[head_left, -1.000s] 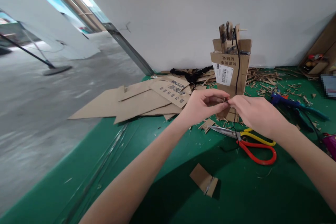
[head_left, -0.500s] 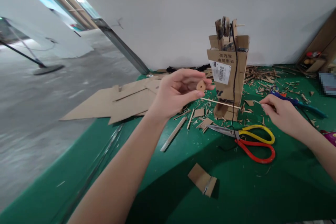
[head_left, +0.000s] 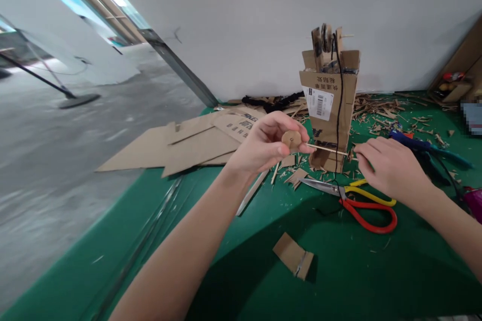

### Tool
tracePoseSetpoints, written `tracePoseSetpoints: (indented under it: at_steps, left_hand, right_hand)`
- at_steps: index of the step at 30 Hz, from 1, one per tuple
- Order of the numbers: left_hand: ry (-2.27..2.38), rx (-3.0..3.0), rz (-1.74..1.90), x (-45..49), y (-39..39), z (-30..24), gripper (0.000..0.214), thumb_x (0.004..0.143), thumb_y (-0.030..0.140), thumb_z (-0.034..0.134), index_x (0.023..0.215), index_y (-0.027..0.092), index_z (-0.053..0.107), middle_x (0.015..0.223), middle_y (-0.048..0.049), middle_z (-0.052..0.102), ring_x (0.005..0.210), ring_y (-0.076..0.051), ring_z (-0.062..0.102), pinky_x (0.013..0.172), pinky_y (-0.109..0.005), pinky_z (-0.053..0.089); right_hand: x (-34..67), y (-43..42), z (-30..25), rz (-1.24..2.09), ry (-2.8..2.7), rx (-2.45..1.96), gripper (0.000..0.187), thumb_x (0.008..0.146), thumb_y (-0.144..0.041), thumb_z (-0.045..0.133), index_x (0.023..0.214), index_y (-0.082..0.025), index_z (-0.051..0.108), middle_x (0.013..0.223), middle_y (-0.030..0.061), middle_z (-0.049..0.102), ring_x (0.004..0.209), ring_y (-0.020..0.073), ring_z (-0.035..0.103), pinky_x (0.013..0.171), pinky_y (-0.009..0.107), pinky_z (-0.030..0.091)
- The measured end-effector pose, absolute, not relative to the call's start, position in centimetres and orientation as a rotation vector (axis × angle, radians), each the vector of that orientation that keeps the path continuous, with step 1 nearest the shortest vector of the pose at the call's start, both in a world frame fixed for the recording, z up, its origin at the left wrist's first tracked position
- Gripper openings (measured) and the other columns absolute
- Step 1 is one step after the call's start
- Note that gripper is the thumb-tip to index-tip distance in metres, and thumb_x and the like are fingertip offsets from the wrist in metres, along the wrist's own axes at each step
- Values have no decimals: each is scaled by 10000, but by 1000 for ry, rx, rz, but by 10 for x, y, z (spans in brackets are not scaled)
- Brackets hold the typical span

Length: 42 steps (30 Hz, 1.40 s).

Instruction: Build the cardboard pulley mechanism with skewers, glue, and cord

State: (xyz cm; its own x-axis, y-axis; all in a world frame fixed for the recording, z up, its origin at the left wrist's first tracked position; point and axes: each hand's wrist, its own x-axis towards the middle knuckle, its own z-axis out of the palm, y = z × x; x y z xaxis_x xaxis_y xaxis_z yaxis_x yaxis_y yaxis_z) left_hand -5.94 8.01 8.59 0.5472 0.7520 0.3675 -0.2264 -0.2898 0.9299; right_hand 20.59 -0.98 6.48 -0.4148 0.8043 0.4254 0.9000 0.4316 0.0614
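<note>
Between its thumb and fingers my left hand (head_left: 265, 143) pinches a small round cardboard disc (head_left: 291, 139) with a hole in its middle. A thin wooden stick (head_left: 327, 149) runs from beside this disc across the front of a cardboard tower (head_left: 327, 125), through its lower part. At the stick's right end, my right hand (head_left: 387, 165) is closed around the end by a small brown wheel-like piece (head_left: 351, 154). My fingers partly hide that end. A black cord (head_left: 340, 95) hangs from a pulley wheel (head_left: 327, 39) on top of the tower.
Large scissors (head_left: 367, 203) with red and yellow handles lie before the tower. Flat cardboard sheets (head_left: 199, 148) are on the left, scraps (head_left: 376, 113) behind. A folded cardboard piece (head_left: 292, 255) lies on the green table (head_left: 357, 276) in front. A blue tool (head_left: 414, 143) lies right.
My left hand has turned the disc to face me and brought it to the stick's left end. My right hand has moved left to the stick's right end.
</note>
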Motion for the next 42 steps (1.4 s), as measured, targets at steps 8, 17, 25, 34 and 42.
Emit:
tracePoseSetpoints:
  at_steps: [8, 17, 25, 34, 42]
  left_hand:
    - [446, 1907, 679, -53, 85, 83, 364, 676, 548, 842, 865, 243, 780, 1026, -126, 748, 893, -223, 728, 739, -334, 610]
    - [399, 1563, 876, -46, 90, 57, 440, 589, 602, 870, 835, 250, 771, 800, -57, 740, 568, -158, 652, 554, -311, 544]
    - [270, 1514, 960, -41, 89, 54, 327, 664, 506, 868, 866, 255, 813, 826, -48, 726, 681, -138, 673, 599, -250, 533]
    - [336, 1962, 559, -18, 53, 62, 329, 737, 447, 832, 979, 230, 779, 1107, -101, 657, 1022, -212, 647, 844, -330, 557]
    - [394, 2291, 354, 1, 14, 71, 307, 785, 374, 806, 1008, 172, 749, 1094, -108, 670, 990, -209, 668, 882, -326, 546]
  right_hand:
    - [185, 32, 92, 107, -2355, -1868, 289, 940, -223, 477, 968, -215, 765, 931, 90, 762, 866, 259, 692, 679, 321, 442]
    - [148, 48, 87, -74, -2529, -1882, 275, 923, -316, 574, 1002, -150, 779, 997, 193, 757, 919, 283, 722, 749, 333, 494]
    - [139, 52, 81, -99, -2631, -1886, 216, 872, -130, 580, 950, -136, 781, 934, 175, 768, 880, 241, 734, 723, 288, 469]
    - [185, 9, 107, -217, -2616, -2091, 262, 909, -147, 494, 944, -153, 753, 903, 177, 761, 840, 265, 736, 653, 291, 439]
    - [236, -3, 121, -90, -2535, -2392, 261, 903, -216, 466, 848, -201, 721, 865, 110, 743, 761, 274, 694, 581, 318, 375]
